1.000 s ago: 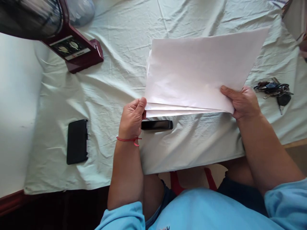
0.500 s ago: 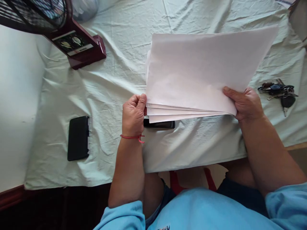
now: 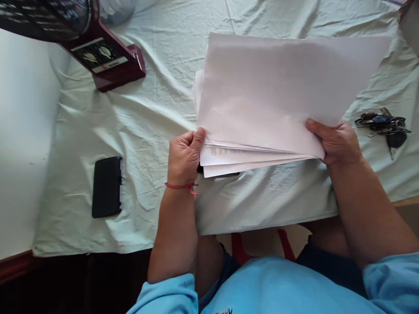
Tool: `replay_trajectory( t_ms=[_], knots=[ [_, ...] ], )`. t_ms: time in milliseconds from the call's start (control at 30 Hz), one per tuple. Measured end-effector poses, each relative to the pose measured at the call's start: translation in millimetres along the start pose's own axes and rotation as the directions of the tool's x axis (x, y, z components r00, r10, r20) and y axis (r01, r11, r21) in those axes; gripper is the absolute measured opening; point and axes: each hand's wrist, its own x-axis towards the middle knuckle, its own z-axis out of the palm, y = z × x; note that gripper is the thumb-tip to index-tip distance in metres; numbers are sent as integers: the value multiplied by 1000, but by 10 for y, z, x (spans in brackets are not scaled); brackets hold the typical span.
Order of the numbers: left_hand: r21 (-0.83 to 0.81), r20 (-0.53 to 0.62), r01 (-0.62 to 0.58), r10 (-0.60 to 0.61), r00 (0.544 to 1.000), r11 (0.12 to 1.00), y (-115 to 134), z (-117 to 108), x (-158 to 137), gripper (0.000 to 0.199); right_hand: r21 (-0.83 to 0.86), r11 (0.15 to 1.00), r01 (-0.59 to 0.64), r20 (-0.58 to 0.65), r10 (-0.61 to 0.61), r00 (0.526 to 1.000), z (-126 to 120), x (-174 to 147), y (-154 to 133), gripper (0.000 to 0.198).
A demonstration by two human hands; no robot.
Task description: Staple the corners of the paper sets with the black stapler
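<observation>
Paper stack [image 3: 281, 91] gripped at both ends above a pale green cloth [image 3: 147, 131]

The stack sits in front of the person, over the middle of the cloth-covered table, its top sheet blank and white. Along the near edge the sheets spread apart on the left and draw together on the right; one of the lower sheets shows small printed lines, too fine to read. Whether the far edge touches the cloth, I cannot tell.

The right hand [image 3: 340, 141] holds the near right corner, thumb flat on the top sheet, the other fingers mostly hidden underneath. The left hand [image 3: 185, 157] pinches the left edge near its lower corner — thumb on top, fingers curled, their tips out of sight. A red cord [image 3: 180, 186] circles the left wrist.

Just below the spread sheets, a black object [image 3: 232, 175] lies mostly covered. Farther left, a black phone-like case [image 3: 106, 187] rests on the cloth; right of the right hand lies a bunch of keys [image 3: 382, 124]. At the upper left stands a fan [image 3: 118, 80] with a dark red base — beside it, something clear and rounded [image 3: 119, 11], cut off by the frame.
</observation>
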Motion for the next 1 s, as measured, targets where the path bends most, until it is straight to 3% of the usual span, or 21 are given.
replay_trajectory(
  t_ms=[200, 433, 733, 867, 1000],
  knots=[
    [-109, 33, 9, -6, 999, 994, 15, 59, -5, 69, 5, 1000, 10, 4, -10, 1000, -3, 1, -5, 43],
    [-47, 29, 49, -48, 998, 998, 33, 20, -19, 64, -13, 1000, -10, 29, 11, 1000, -18, 3, 9, 51],
    [-98, 12, 38, -37, 999, 994, -1, 36, -10, 64, -22, 1000, -4, 47, 5, 999, -39, 6, 37, 53],
    [-82, -31, -30, 28, 999, 996, -31, 28, 2, 62, 1, 998, 59, 71, -58, 996, -23, -13, 42, 48],
    [16, -91, -149, 149, 985, 989, -2, 30, -1, 53, 24, 976, 218, 52, -219, 974, -1, -34, 41, 43]
  ],
)
